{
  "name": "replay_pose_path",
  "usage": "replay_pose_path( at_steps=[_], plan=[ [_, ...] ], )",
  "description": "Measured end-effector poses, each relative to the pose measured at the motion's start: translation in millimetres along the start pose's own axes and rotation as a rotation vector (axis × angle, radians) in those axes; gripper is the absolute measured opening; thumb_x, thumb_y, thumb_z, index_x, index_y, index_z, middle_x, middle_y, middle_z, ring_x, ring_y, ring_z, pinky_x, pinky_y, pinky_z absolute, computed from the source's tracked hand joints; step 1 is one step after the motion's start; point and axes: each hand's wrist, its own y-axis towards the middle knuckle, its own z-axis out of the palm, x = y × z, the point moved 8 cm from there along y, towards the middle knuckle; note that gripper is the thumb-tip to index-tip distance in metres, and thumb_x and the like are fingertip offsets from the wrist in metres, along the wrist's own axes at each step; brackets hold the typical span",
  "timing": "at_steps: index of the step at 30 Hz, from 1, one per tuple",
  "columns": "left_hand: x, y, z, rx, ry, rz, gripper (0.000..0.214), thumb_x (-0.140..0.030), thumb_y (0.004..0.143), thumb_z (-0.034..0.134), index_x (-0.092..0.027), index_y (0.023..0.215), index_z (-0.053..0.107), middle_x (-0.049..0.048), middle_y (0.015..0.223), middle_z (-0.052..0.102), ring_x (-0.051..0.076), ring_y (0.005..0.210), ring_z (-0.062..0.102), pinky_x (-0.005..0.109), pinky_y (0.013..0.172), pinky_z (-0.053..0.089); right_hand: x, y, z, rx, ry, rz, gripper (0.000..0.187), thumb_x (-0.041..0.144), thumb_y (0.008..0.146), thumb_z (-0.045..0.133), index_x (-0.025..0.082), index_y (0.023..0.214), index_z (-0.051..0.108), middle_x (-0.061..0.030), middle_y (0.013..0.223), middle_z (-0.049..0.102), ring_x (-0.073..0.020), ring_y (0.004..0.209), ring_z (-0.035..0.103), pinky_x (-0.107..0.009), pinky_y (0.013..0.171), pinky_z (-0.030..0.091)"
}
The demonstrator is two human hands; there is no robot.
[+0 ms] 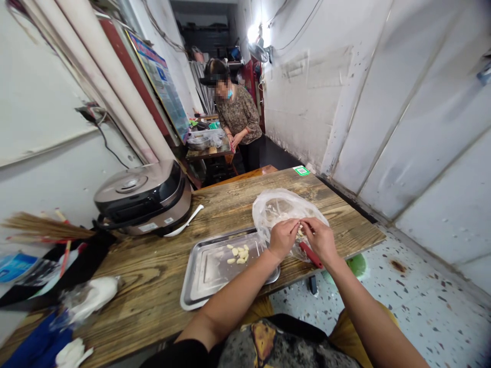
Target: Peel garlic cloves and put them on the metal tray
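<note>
Garlic cloves (241, 254), pale and peeled, lie in a loose group on the metal tray (199, 271), toward its far right part. All positions below are referenced to this tray, which rests on the wooden table (153, 276).

Left hand (284, 239): positioned above the tray's right end, fingers bent, tips drawn together. Right hand (319, 239): positioned to the right of the tray, fingers likewise bent, tips meeting those of the left hand. Whether a piece is gripped between the fingertips cannot be told (the fingers cover that spot).

Clear plastic bag (264, 209): spread open beneath both hands, at the tray's right end; pale bits (300, 234) show inside it. Red handle (311, 255): lies to the right of the tray, on the near side of the bag, just beside the right hand; the rest of the tool is hard to make out.

Rice cooker (141, 197): beyond the tray and to its left, lid down. White spoon (186, 222): between cooker and tray. White-filled bag (92, 299): left of the tray. Co-worker (240, 115): standing well beyond the tray, hands together beside a second table (209, 152).
</note>
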Motion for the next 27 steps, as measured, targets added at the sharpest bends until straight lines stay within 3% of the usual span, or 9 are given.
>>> replay_pose_path(
  at_steps=[4,7,10,13,16,18,21,24,27],
  plan=[
    [3,0,-1.6,-0.038,-0.069,-0.068,0.023,-0.023,0.082,0.052,-0.018,0.098,0.067,0.0061,0.097,0.068,0.017,0.091,0.063,0.031,0.085,0.05,-5,2,3,0.01,-0.169,0.031,0.025,0.026,0.088,0.037,0.014,0.093,0.059,-0.0099,0.085,0.064,-0.0202,0.079,0.058,-0.03,0.073,0.043],
    [23,-3,-1.3,-0.111,-0.261,-0.327,0.02,-0.028,0.076,0.06,-0.018,0.09,0.07,0.0065,0.089,0.07,0.018,0.081,0.065,0.031,0.078,0.052,-18,2,4,-0.013,-0.18,0.12,0.026,0.027,0.088,0.037,0.014,0.09,0.059,-0.0091,0.081,0.063,-0.0193,0.074,0.057,-0.028,0.069,0.042],
    [44,-10,9.2,-0.142,-0.611,-0.615,0.028,-0.032,0.07,0.066,-0.013,0.09,0.069,0.0087,0.083,0.07,0.019,0.075,0.066,0.034,0.073,0.053,-31,0,4,-0.006,-0.142,0.228,0.026,0.032,0.087,0.04,0.016,0.081,0.06,-0.0052,0.069,0.062,-0.0167,0.062,0.054,-0.026,0.061,0.039],
    [52,-15,19.0,-0.149,-0.907,-0.779,0.037,-0.033,0.063,0.072,-0.009,0.09,0.067,0.0098,0.081,0.07,0.019,0.074,0.066,0.034,0.074,0.052,-37,-1,4,0.018,-0.077,0.289,0.037,0.039,0.086,0.042,0.016,0.064,0.059,-0.0028,0.055,0.057,-0.0143,0.052,0.05,-0.025,0.055,0.037],
    [53,-18,24.3,-0.118,-1.038,-0.85,0.041,-0.033,0.059,0.075,-0.008,0.09,0.066,0.0109,0.083,0.069,0.019,0.076,0.066,0.032,0.075,0.051,-33,2,5,0.011,0.12,0.261,0.03,0.038,0.084,0.045,0.016,0.082,0.065,-0.0052,0.074,0.063,-0.0133,0.058,0.053,-0.025,0.057,0.041],
    [53,-21,26.7,-0.101,-1.05,-0.892,0.041,-0.033,0.058,0.076,-0.008,0.089,0.066,0.0105,0.081,0.069,0.016,0.073,0.065,0.029,0.072,0.051,-27,4,9,0.026,0.277,0.218,0.031,0.034,0.082,0.049,0.018,0.105,0.061,-0.0068,0.095,0.063,-0.0143,0.071,0.057,-0.026,0.063,0.045],
    [57,-25,27.0,-0.095,-0.954,-0.917,0.036,-0.037,0.06,0.074,-0.008,0.08,0.065,0.0065,0.069,0.066,0.011,0.059,0.06,0.024,0.061,0.049,-23,4,22,0.111,0.436,0.206,0.03,0.034,0.078,0.056,0.02,0.103,0.064,-0.0067,0.096,0.063,-0.0171,0.082,0.058,-0.029,0.071,0.047],
    [63,-25,20.2,-0.104,-0.764,-0.862,0.031,-0.039,0.069,0.065,-0.009,0.069,0.063,0.0035,0.059,0.062,0.01,0.051,0.055,0.024,0.056,0.047,-34,-3,38,0.153,0.685,0.411,0.027,0.039,0.075,0.06,0.017,0.089,0.067,-0.0045,0.077,0.065,-0.015,0.066,0.057,-0.029,0.063,0.047],
    [60,-17,1.7,-0.137,-0.433,-0.642,0.022,-0.031,0.076,0.056,-0.011,0.08,0.066,0.0059,0.073,0.066,0.013,0.065,0.059,0.029,0.068,0.049,-45,-13,52,0.143,0.996,0.65,0.03,0.043,0.069,0.067,0.015,0.08,0.066,-0.0003,0.063,0.06,-0.0097,0.051,0.05,-0.024,0.052,0.044]
  ],
)
